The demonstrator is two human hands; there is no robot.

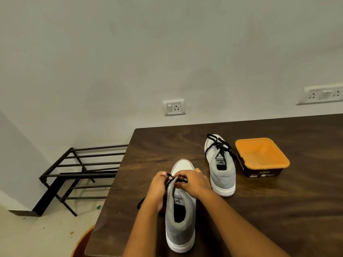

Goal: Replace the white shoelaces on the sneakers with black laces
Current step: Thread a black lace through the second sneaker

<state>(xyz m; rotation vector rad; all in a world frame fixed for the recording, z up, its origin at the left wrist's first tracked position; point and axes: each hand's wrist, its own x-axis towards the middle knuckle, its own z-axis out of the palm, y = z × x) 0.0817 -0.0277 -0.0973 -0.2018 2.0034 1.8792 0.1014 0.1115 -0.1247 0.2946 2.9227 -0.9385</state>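
A grey and white sneaker [181, 219] stands near the table's front edge, heel toward me. Both hands work at its lacing. My left hand [156, 188] grips a black lace [169, 179] on the shoe's left side, and a loose end of that lace trails on the table beside my wrist. My right hand [193, 182] pinches the black lace over the tongue. A second grey sneaker [221, 169] stands farther back to the right, laced with a black lace [219, 144] whose ends lie loose over its toe. No white laces are in view.
An orange plastic tub [261, 156] sits right of the second sneaker. The dark wooden table [278, 210] meets a wall with sockets. A black metal rack [81, 173] stands on the floor to the left. An orange chair edge [81, 242] shows at bottom left.
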